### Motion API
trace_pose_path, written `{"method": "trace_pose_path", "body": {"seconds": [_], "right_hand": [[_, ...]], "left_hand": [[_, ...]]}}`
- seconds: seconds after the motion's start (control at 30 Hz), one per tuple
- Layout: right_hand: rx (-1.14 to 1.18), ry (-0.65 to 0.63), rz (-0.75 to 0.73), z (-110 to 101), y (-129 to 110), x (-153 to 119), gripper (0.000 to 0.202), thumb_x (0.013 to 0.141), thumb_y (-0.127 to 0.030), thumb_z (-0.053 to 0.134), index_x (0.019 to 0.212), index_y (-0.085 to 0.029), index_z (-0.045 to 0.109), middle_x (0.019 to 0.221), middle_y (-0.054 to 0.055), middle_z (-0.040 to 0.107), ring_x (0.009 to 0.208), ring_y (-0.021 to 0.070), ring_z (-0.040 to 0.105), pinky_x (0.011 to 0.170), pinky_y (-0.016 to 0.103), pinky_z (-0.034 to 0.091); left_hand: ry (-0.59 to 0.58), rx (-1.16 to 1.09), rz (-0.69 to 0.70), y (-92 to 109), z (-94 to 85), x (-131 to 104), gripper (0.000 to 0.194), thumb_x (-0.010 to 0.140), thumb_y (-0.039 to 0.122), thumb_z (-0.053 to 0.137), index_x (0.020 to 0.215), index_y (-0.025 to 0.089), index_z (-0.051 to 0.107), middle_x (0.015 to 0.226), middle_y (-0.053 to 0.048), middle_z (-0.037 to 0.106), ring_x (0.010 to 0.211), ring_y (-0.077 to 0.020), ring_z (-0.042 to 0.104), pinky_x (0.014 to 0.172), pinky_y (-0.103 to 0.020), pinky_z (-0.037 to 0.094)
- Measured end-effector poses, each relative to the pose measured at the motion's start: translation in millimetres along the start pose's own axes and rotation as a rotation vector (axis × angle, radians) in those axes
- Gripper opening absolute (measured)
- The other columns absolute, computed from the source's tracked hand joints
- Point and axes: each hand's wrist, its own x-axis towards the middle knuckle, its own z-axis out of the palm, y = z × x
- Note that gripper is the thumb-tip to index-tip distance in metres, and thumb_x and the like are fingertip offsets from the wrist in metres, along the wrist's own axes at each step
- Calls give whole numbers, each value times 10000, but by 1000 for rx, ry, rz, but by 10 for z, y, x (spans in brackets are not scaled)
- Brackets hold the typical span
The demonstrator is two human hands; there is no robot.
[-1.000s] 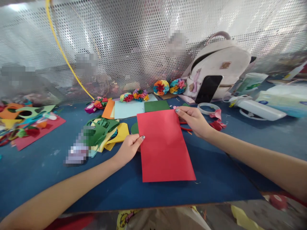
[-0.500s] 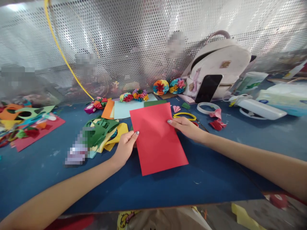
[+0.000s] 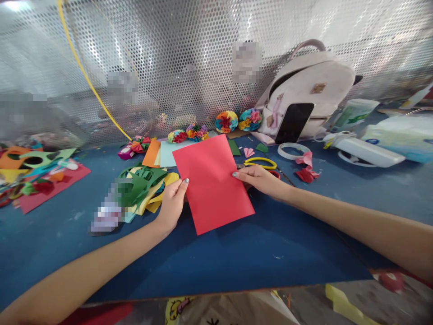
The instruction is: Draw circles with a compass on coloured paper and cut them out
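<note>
Since approx. 1 s ago the red paper sheet [image 3: 211, 183] has shifted up and to the left and looks tilted up off the blue table [image 3: 237, 253]; its near edge is farther from the person than before, and the dark green sheet [image 3: 234, 147] behind it is now mostly covered. Both hands have moved w/ it.

Left hand [image 3: 172, 203] pinches the sheet's left edge, thumb on top near mid-edge, other fingers hidden under the paper. Right hand [image 3: 262, 179] grips the right edge the same way, thumb tip on the red face, fingers behind. So both hands are closed on the sheet, one per side. A faint crease runs across the sheet approx. at its middle.

Just left of the left hand lies a pile of green and yellow paper cut-outs [image 3: 144, 187], next to a blurred-out patch. Behind the sheet: a light blue sheet [image 3: 168, 153] and an orange sheet [image 3: 151, 153], partly overlapped. Further back, along the perforated metal screen [image 3: 169, 67], sit several multicolour paper flowers [image 3: 227, 122].

Right of the right hand, very close: yellow-handled scissors [image 3: 260, 161]. Beyond them a roll of tape [image 3: 293, 151] and red paper scraps [image 3: 306, 174]. A white backpack [image 3: 311, 90] leans on the screen w/ a dark phone [image 3: 294, 123] propped against it. Far left: more cut paper, incl. a red sheet w/ scraps [image 3: 50, 185].
</note>
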Motion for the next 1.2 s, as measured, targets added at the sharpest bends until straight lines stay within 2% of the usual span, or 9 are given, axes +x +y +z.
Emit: {"method": "trace_pose_path", "body": {"seconds": [0.1, 0.2, 0.37, 0.5, 0.67, 0.83, 0.97, 1.07, 1.2], "right_hand": [[-5, -30, 24, -21, 43, 18, 585, 712, -776, 785, 648, -209, 656, 625, 8, 670, 575, 172, 630, 550, 305, 545], [-17, -26, 12, -31, 82, 34, 558, 701, -735, 817, 616, -208, 656, 600, -4, 653, 568, 163, 620, 567, 304, 556], [-29, -30, 10, -31, 96, 46, 521, 743, -718, 788, 724, -201, 732, 679, 21, 712, 602, 173, 648, 573, 309, 558], [-62, -27, -22, -24, 81, 49, 512, 731, -669, 814, 596, -202, 651, 574, -23, 594, 543, 132, 538, 537, 286, 480], [-69, -42, -27, -28, 64, 58, 491, 771, -688, 761, 715, -207, 685, 653, -20, 611, 595, 143, 554, 574, 295, 481], [-88, -72, -31, -52, 91, 77, 530, 757, -682, 777, 625, -199, 604, 600, -55, 499, 572, 110, 466, 566, 275, 403], [-99, -133, 6, -102, 88, 72, 522, 790, -692, 761, 701, -189, 652, 653, -30, 616, 605, 125, 534, 596, 276, 436], [-115, -233, 45, -140, 57, 47, 551, 845, -702, 716, 702, -171, 691, 693, 29, 729, 583, 132, 579, 581, 274, 464], [-117, -318, 37, -138, 37, 22, 588, 943, -684, 613, 646, -179, 661, 527, 29, 698, 408, 86, 471, 470, 236, 394]], "left_hand": [[19, -10, -3, -19, -6, 16, 494, 874, 614, 742, 658, 240, 504, 630, 9, 527, 671, -196, 553, 604, -301, 453], [28, -28, -12, -34, -6, 27, 493, 862, 612, 753, 658, 240, 502, 626, 12, 528, 664, -193, 556, 597, -298, 452], [44, -78, -26, -38, 0, 40, 470, 865, 606, 743, 681, 229, 533, 656, 10, 561, 643, -176, 560, 592, -290, 460], [57, -122, -37, -14, 7, 39, 457, 830, 579, 784, 690, 215, 547, 669, 17, 572, 625, -153, 547, 589, -278, 464], [62, -183, -59, 28, 30, 24, 426, 809, 560, 798, 725, 205, 579, 695, 7, 611, 676, -173, 620, 609, -284, 508], [71, -231, -85, 51, 44, 21, 436, 753, 559, 845, 736, 197, 603, 708, -9, 650, 755, -221, 704, 644, -312, 575], [86, -255, -96, 56, 45, 28, 458, 708, 571, 877, 736, 192, 622, 712, -19, 675, 791, -248, 732, 665, -330, 603], [92, -275, -104, 63, 48, 36, 457, 686, 576, 886, 769, 189, 658, 715, -33, 700, 826, -276, 750, 675, -347, 618], [87, -298, -116, 73, 46, 45, 399, 717, 522, 878, 781, 189, 667, 737, -50, 731, 845, -288, 765, 683, -357, 631]]}}
